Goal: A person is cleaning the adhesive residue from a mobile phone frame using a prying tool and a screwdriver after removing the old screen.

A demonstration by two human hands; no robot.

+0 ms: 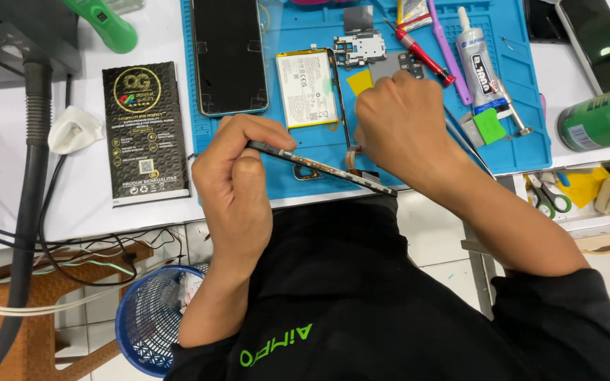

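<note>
I see the phone frame (323, 169) held edge-on above the near edge of the blue mat (305, 152), tilted so its left end sits higher than its right. It looks like a thin dark strip with bits of metal and a small copper-coloured ribbon hanging near its middle. My left hand (238, 190) is curled nearly closed around the frame's left end, thumb and fingers pinching it. My right hand (400, 123) is bunched into a loose fist over the frame's right half, fingers folded under; I cannot tell what it grips beneath, though it seems to touch the frame.

Just behind the frame lies one battery (307, 88), white with a yellow border, flat on the mat. Beside it sits one small circuit board (359, 48) and one yellow tab (360, 81). Left of the battery lies one dark phone screen (228, 56), face up. On the right of the mat I count one red screwdriver (421, 51), one purple pry tool (450, 53) and one glue tube (478, 67).

Off the mat, on the white counter (86, 190), lies one black printed box (144, 130). One blue wastebasket (151, 317) stands below.
</note>
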